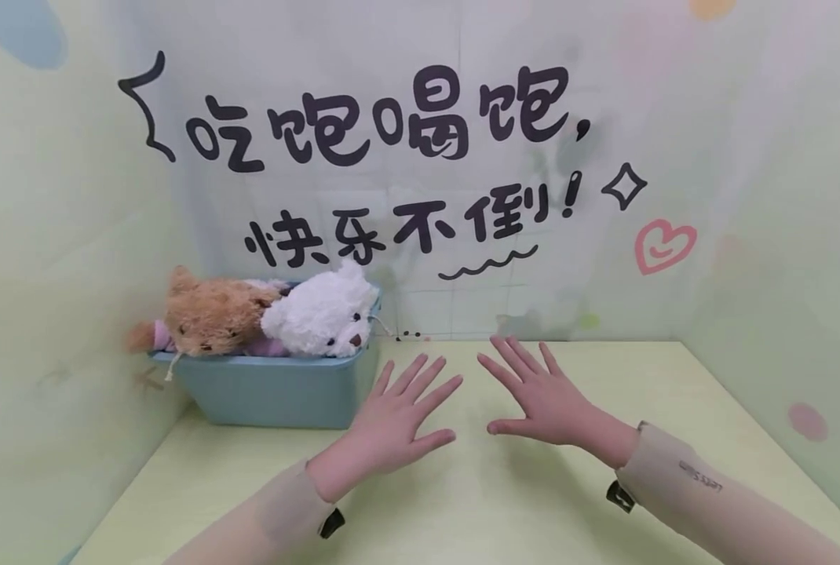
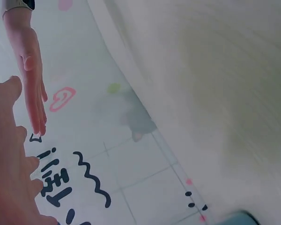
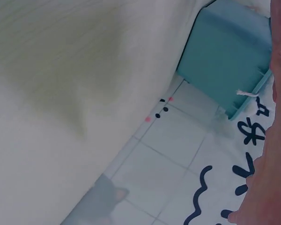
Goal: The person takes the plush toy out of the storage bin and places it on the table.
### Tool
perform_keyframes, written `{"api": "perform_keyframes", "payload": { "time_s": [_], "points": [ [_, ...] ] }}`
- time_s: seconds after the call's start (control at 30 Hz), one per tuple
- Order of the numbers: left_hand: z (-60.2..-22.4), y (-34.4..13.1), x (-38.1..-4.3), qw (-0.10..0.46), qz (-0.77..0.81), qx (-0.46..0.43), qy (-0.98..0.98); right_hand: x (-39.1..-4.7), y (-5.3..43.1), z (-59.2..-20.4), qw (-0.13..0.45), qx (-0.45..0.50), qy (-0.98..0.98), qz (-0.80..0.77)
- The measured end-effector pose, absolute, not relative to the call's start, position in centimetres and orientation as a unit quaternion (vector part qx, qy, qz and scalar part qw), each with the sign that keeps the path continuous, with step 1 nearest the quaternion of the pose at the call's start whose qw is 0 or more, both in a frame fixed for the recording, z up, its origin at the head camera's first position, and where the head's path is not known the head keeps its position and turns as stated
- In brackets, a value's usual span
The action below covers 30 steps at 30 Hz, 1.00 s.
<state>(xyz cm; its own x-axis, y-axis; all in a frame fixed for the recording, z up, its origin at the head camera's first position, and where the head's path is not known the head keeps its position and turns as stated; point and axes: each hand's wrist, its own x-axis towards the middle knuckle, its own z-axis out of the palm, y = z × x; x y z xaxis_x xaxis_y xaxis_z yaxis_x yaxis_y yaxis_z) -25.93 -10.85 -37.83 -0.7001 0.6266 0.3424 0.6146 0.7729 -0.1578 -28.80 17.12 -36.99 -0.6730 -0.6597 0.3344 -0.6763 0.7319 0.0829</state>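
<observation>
Both hands hover over the table with fingers spread and nothing held. My left hand [image 1: 395,424] is in front of the right end of a blue bin [image 1: 272,392], its thumb pointing right. To its right, my right hand [image 1: 550,400] reaches in from the right, thumb pointing left, a gap between the two. Inside the bin sit a brown plush bear [image 1: 211,314] and a white plush bear [image 1: 324,314], heads above the rim. Their lower parts are hidden by the bin wall. In the left wrist view the right hand [image 2: 30,79] shows edge-on with straight fingers.
The pale yellow-green table [image 1: 462,502] meets a back wall [image 1: 420,306] printed with large dark characters and a pink heart [image 1: 665,247]. Side walls close it in at left and right. A white string [image 3: 247,93] hangs from the bin's rim.
</observation>
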Motion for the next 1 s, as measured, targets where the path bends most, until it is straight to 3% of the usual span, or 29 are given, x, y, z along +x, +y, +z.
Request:
{"api": "perform_keyframes", "payload": {
  "time_s": [0.3,0.67,1.0],
  "points": [
    [-38.1,-18.7,-22.5,0.291,0.025,-0.293,-0.91,-26.5,15.9,-34.6,0.222,0.409,-0.885,0.0],
    [-38.7,-26.7,-24.0,0.418,0.027,-0.237,-0.876,-27.9,10.7,-32.2,0.284,0.498,-0.819,-0.013],
    [-38.8,-28.3,-25.8,0.441,-0.021,-0.205,-0.873,-30.7,5.0,-30.3,0.273,0.562,-0.78,-0.03]
  ]
}}
